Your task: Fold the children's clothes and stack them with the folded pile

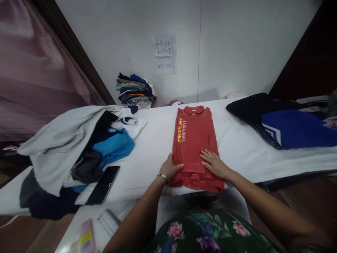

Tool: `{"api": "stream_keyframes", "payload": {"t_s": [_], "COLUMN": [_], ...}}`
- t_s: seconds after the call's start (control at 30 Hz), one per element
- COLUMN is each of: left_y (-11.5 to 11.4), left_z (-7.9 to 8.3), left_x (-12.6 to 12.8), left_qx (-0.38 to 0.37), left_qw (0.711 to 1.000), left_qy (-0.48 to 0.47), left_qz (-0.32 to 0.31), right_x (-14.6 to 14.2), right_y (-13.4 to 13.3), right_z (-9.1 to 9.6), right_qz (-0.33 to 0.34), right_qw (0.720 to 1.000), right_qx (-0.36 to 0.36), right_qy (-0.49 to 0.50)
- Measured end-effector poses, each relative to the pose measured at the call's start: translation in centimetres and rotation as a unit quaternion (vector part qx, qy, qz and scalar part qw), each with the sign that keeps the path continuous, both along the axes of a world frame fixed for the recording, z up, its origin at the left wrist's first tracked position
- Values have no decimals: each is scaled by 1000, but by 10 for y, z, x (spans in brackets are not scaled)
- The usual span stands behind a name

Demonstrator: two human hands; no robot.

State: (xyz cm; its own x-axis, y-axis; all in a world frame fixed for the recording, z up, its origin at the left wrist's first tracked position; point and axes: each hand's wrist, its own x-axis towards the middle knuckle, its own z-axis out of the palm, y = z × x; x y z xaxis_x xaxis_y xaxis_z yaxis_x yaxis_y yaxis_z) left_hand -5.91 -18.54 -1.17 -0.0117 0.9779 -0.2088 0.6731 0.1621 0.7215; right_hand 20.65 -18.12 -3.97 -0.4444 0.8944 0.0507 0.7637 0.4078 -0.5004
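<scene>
A red collared shirt [196, 140] lies in front of me, folded lengthwise into a narrow strip with its collar at the far end. Yellow and pale lettering runs down its left part. My left hand [171, 168] rests on the shirt's left edge, thumb stretched over the cloth, the other fingers partly hidden along the side. On the right part, my right hand [214, 164] lies flat with its fingers spread. The lower hem near my body is bunched in loose layers.
Loose clothes [65, 140] are heaped on the left of the white-covered table [155, 140], beside a black phone [104, 185]. Blue and black garments [297, 128] lie on the right. A stack of folded clothes [135, 91] stands by the wall, below handwritten paper notes [165, 52].
</scene>
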Motion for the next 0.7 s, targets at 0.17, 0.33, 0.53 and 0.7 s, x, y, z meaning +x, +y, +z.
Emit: {"api": "stream_keyframes", "payload": {"t_s": [0.17, 0.33, 0.53, 0.7], "left_y": [-6, -16, -21, -4], "left_z": [-5, -7, -15, -25], "left_x": [-2, -19, -52, -61], "left_qx": [17, 33, 168, 300], "left_qw": [999, 999, 964, 898], "left_qy": [-29, 18, 197, 236], "left_qz": [4, -12, -57, -221], "right_x": [3, 10, 52, 68], "right_y": [-8, -22, -35, -49], "right_z": [6, 3, -17, -20], "right_qz": [1, 46, -1, 77], "right_qw": [998, 995, 993, 993], "right_qx": [42, -12, 53, 68], "right_qy": [51, 92, 103, 58]}}
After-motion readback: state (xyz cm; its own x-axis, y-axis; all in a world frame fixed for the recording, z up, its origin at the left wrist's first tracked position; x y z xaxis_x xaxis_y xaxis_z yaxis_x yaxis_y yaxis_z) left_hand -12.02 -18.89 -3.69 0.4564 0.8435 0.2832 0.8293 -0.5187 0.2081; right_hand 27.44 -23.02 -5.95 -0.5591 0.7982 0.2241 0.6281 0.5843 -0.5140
